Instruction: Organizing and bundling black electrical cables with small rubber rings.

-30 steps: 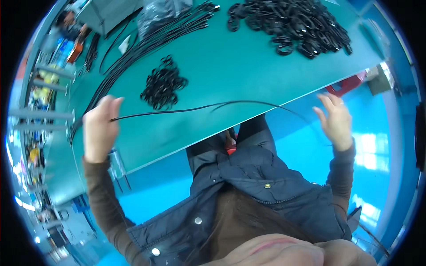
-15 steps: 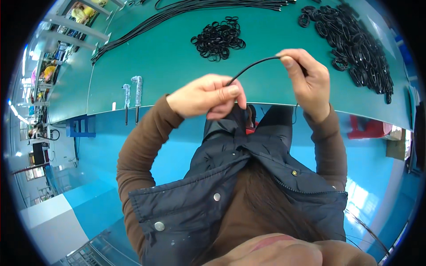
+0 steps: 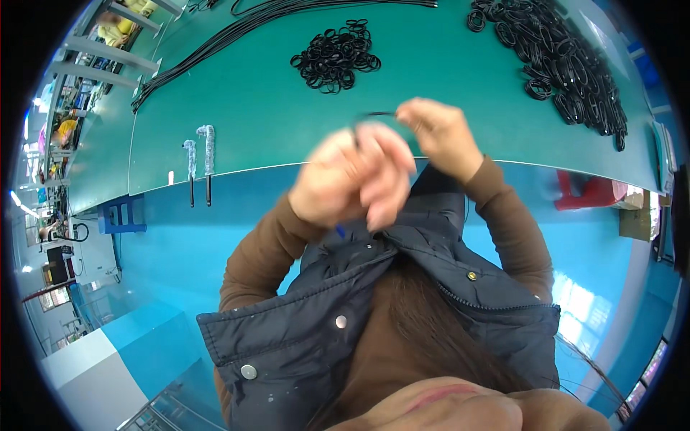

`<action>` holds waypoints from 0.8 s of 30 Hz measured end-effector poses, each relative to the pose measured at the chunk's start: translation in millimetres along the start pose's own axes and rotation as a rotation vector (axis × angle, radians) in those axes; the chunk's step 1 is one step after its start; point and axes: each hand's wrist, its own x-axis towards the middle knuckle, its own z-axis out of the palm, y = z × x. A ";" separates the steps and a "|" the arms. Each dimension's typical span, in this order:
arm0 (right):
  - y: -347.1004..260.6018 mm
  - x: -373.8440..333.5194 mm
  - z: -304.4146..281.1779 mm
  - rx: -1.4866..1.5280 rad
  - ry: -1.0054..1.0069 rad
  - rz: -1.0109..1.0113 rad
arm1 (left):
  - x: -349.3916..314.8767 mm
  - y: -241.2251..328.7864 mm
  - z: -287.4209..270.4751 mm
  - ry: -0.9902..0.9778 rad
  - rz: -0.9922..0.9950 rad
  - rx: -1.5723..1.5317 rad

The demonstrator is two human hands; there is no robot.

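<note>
A short stretch of thin black cable (image 3: 376,114) arcs between my two hands above the table's near edge. My right hand (image 3: 444,136) pinches it between thumb and fingertips. My left hand (image 3: 356,176) is smeared by motion, its fingers curled, and the cable runs down into it. Below that hand a small blue tip (image 3: 341,231) shows against my dark vest; I cannot make out what it belongs to. The rest of the cable is hidden by my hands.
On the green table (image 3: 251,93) lies a heap of small black rings (image 3: 334,57). Coiled black cables (image 3: 568,68) are piled at the right. Long straight cables (image 3: 215,49) stretch across the back. Two hooked, wrapped tools (image 3: 208,154) overhang the front edge at left. A red stool (image 3: 586,192) stands below.
My hands have come closer together, the right moving left and slightly down. The cable arc between them is shorter. My left hand has turned and its fingers blur.
</note>
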 end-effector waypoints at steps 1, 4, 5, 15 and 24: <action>-11.8 -10.5 6.2 -0.057 -0.087 0.024 | 8.6 10.6 -10.6 0.062 0.160 0.174; -43.4 -36.9 7.0 -0.089 -0.288 0.000 | 18.0 24.6 -39.7 0.133 0.301 0.538; -46.9 -33.8 -0.8 -0.088 -0.295 -0.006 | 15.0 23.1 -51.7 0.145 0.271 0.724; -21.1 5.3 -21.2 0.518 -0.310 0.291 | 12.5 5.8 -41.7 -0.188 -0.347 0.114; -67.0 -48.6 -37.2 -0.294 -0.619 0.064 | 7.6 14.7 -57.8 0.292 0.123 0.672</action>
